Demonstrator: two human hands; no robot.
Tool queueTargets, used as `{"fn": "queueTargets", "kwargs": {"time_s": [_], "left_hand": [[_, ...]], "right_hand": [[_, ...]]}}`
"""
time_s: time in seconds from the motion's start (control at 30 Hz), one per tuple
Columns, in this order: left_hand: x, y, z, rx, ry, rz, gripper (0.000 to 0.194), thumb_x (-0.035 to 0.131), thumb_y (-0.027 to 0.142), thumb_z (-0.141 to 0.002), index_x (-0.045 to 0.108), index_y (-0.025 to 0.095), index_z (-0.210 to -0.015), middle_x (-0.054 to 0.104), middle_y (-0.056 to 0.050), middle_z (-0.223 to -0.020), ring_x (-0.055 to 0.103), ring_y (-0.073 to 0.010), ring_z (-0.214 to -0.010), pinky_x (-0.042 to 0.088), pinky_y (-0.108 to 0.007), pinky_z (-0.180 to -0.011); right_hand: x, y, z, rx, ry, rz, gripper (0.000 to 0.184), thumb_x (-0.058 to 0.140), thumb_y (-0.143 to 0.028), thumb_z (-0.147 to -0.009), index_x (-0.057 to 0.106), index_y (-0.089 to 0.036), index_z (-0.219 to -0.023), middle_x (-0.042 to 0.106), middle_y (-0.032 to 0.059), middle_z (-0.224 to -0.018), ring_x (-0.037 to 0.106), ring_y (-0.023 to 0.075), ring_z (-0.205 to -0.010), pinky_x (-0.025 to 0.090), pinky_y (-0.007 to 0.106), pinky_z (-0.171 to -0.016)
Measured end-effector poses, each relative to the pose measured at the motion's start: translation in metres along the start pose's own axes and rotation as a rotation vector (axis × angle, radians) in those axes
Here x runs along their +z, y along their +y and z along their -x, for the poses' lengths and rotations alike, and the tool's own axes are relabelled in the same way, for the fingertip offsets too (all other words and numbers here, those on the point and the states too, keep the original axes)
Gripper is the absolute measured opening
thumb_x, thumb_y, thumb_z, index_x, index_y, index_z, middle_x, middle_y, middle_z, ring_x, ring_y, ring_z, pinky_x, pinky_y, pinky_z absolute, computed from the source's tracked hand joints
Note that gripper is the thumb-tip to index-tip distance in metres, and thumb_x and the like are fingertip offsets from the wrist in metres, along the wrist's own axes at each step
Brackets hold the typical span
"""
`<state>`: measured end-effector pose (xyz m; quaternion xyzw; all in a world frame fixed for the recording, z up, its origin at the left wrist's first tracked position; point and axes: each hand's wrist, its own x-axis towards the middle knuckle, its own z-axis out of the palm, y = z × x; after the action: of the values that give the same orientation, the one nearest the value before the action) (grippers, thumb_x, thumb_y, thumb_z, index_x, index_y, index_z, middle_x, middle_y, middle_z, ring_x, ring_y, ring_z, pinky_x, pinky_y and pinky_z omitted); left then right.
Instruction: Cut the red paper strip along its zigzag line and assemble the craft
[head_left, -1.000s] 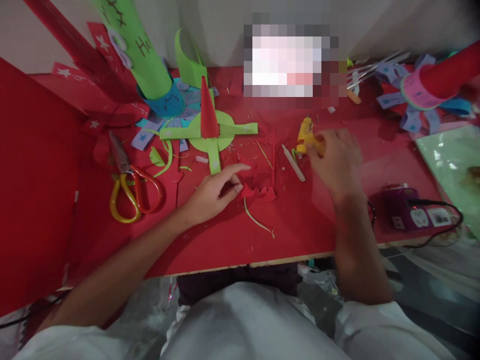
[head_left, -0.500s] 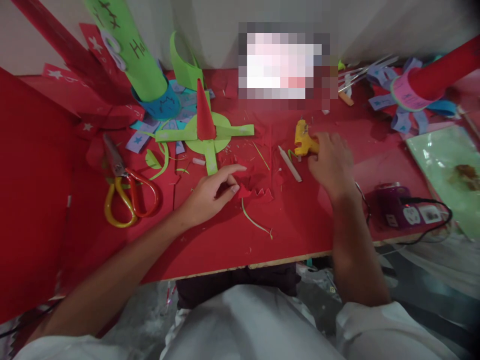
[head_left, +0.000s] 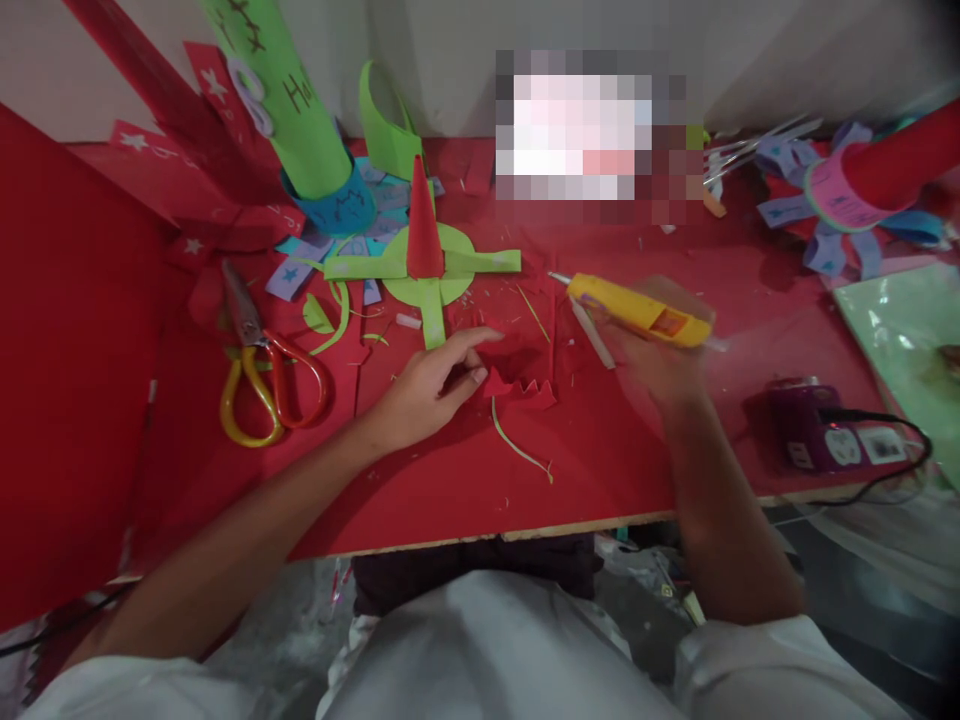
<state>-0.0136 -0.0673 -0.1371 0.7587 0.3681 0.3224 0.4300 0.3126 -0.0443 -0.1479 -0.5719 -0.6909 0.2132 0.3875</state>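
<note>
My right hand (head_left: 664, 345) is wrapped around a yellow hot glue gun (head_left: 637, 308), raised off the table with its metal nozzle pointing left; the hand is slightly blurred. My left hand (head_left: 435, 385) lies on the red tabletop, index finger stretched out and thumb apart from it. By its thumb tip sits a zigzag-cut red paper strip (head_left: 529, 390); whether the fingers touch it I cannot tell. Just beyond this hand stands a red paper cone (head_left: 425, 230) on a green paper disc (head_left: 461, 240) with green strips reaching outward. A whitish stick (head_left: 592, 335) lies below the nozzle.
Scissors (head_left: 259, 350) with red and yellow handles lie at left. A green paper tube (head_left: 304, 120) with a blue base stands behind them. At right are a purple power box (head_left: 802, 425) with a black cord, a pink-banded red tube (head_left: 855, 185) and a light green sheet (head_left: 892, 330).
My right hand has lifted the glue gun and turned it, so its nozzle now points left. My left hand has kept its place by the red paper. The view has shifted slightly.
</note>
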Motion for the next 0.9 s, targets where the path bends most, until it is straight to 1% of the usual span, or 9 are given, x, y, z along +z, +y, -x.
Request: {"fn": "queueTargets", "kwargs": {"time_s": [0.07,0.17,0.23,0.37,0.47,0.57,0.73,0.83,0.9], "left_hand": [[0.0,0.0,0.0,0.005,0.002,-0.01,0.04,0.054,0.02,-0.106,0.06,0.019,-0.145,0.068,0.0,-0.09,0.064,-0.0125,-0.082,0.051,-0.024,-0.081],[0.001,0.0,0.001,0.014,0.004,-0.009,0.042,0.055,0.017,-0.104,0.059,0.018,-0.146,0.069,-0.001,-0.092,0.065,-0.0124,-0.084,0.051,-0.024,-0.083],[0.001,0.0,0.001,0.018,-0.001,-0.007,0.043,0.054,0.015,-0.104,0.059,0.018,-0.146,0.068,0.0,-0.092,0.064,-0.0121,-0.084,0.051,-0.023,-0.082],[0.001,0.0,0.002,0.021,-0.01,-0.009,0.043,0.053,0.016,-0.106,0.057,0.019,-0.148,0.068,0.0,-0.092,0.065,-0.0117,-0.083,0.051,-0.023,-0.082],[0.001,-0.001,0.003,0.017,-0.015,-0.017,0.042,0.051,0.019,-0.108,0.055,0.018,-0.15,0.067,0.0,-0.091,0.064,-0.0119,-0.083,0.05,-0.023,-0.082],[0.002,0.0,0.002,0.022,-0.013,-0.021,0.042,0.052,0.019,-0.108,0.055,0.017,-0.15,0.065,0.001,-0.09,0.063,-0.0117,-0.082,0.05,-0.023,-0.082],[0.001,0.0,0.002,0.042,-0.004,-0.022,0.043,0.052,0.017,-0.108,0.054,0.018,-0.15,0.064,0.001,-0.091,0.062,-0.0115,-0.083,0.049,-0.023,-0.082],[0.001,0.0,0.003,0.049,-0.004,-0.023,0.043,0.053,0.016,-0.107,0.054,0.02,-0.15,0.064,0.001,-0.091,0.063,-0.0118,-0.084,0.05,-0.024,-0.083],[0.001,0.0,0.003,0.055,-0.002,-0.026,0.043,0.053,0.016,-0.107,0.053,0.02,-0.149,0.065,0.001,-0.092,0.063,-0.012,-0.084,0.05,-0.024,-0.083]], "right_hand": [[0.005,-0.009,0.003,-0.056,0.027,0.012,0.026,0.082,-0.054,-0.092,0.07,-0.032,-0.086,0.07,0.0068,-0.089,0.067,0.0304,-0.084,0.051,0.046,-0.071],[0.007,-0.019,0.005,-0.172,-0.078,-0.018,0.019,0.084,-0.044,-0.091,0.073,-0.03,-0.086,0.074,0.0045,-0.084,0.065,0.0244,-0.073,0.049,0.041,-0.069],[0.005,-0.021,0.006,-0.196,-0.134,-0.049,0.015,0.086,-0.039,-0.089,0.075,-0.029,-0.092,0.075,0.0033,-0.086,0.066,0.0225,-0.072,0.049,0.039,-0.069],[0.002,-0.021,0.007,-0.205,-0.201,-0.036,0.023,0.087,-0.037,-0.085,0.075,-0.03,-0.103,0.075,0.0014,-0.087,0.066,0.021,-0.071,0.049,0.035,-0.068],[0.002,-0.024,0.007,-0.221,-0.264,-0.029,0.024,0.087,-0.04,-0.085,0.074,-0.031,-0.103,0.075,0.0007,-0.087,0.069,0.0216,-0.074,0.05,0.035,-0.069],[0.003,-0.026,0.006,-0.235,-0.3,-0.013,0.02,0.084,-0.04,-0.086,0.072,-0.032,-0.1,0.075,0.0001,-0.083,0.07,0.0226,-0.072,0.051,0.036,-0.067],[0.005,-0.02,0.007,-0.332,-0.312,0.018,0.015,0.076,-0.032,-0.091,0.07,-0.031,-0.104,0.076,0.0,-0.086,0.07,0.0216,-0.07,0.049,0.034,-0.062],[0.006,-0.017,0.007,-0.388,-0.302,0.03,0.017,0.077,-0.029,-0.091,0.069,-0.03,-0.105,0.075,-0.001,-0.085,0.07,0.0197,-0.069,0.048,0.032,-0.062],[0.007,-0.017,0.008,-0.402,-0.296,0.031,0.019,0.08,-0.03,-0.09,0.068,-0.029,-0.105,0.075,-0.0014,-0.086,0.069,0.0188,-0.069,0.048,0.031,-0.062]]}}
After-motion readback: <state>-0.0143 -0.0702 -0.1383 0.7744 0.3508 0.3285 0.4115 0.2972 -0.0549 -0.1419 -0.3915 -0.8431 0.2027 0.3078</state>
